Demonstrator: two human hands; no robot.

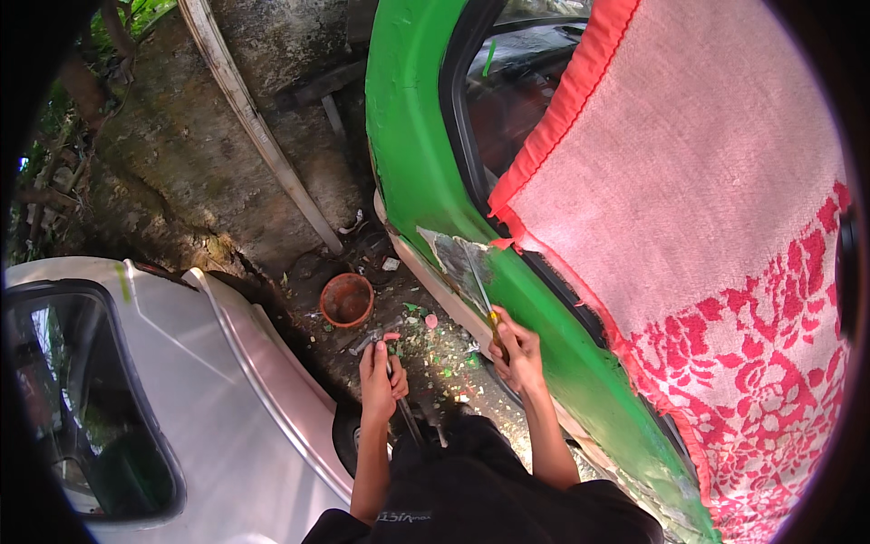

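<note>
My right hand is closed around the yellow handle of a screwdriver. Its long metal shaft reaches up over a bare, scraped patch on the green car body; whether the tip touches the metal I cannot tell. My left hand grips a hammer close below its metal head, the dark handle slanting down toward my body. The hammer is apart from the screwdriver, off to its left. Jagged paint edges border the scraped patch.
A pink and red patterned blanket covers the green car's right side. On the left stands a silver car. Between them, paint chips litter the ground near a terracotta pot. A long pale strip leans behind the pot.
</note>
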